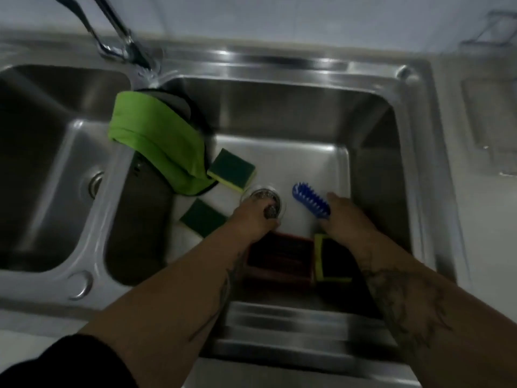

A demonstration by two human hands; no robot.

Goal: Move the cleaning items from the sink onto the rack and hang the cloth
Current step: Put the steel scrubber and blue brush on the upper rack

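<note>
Diagonally, blue brush [311, 201] runs far-left to near-right; right hand [342, 219] grips its near end; left hand's [251, 217] grip unclear.

forearms: bare, dark tattoos | left sleeve [64, 362]: black, pushed up | right sleeve: possibly out of view

1. The picture is dim and greyish, with muted colours.
2. Motion blur smears the whole view; the tap [117, 35] and the rack [495, 29] at the upper right are the softest.
3. Pale glare streaks lie on the sink [279, 58] rim and floor.
4. The near wall and the forearms are in deep shadow.
5. Straight edges bow outward towards the corners.
</note>
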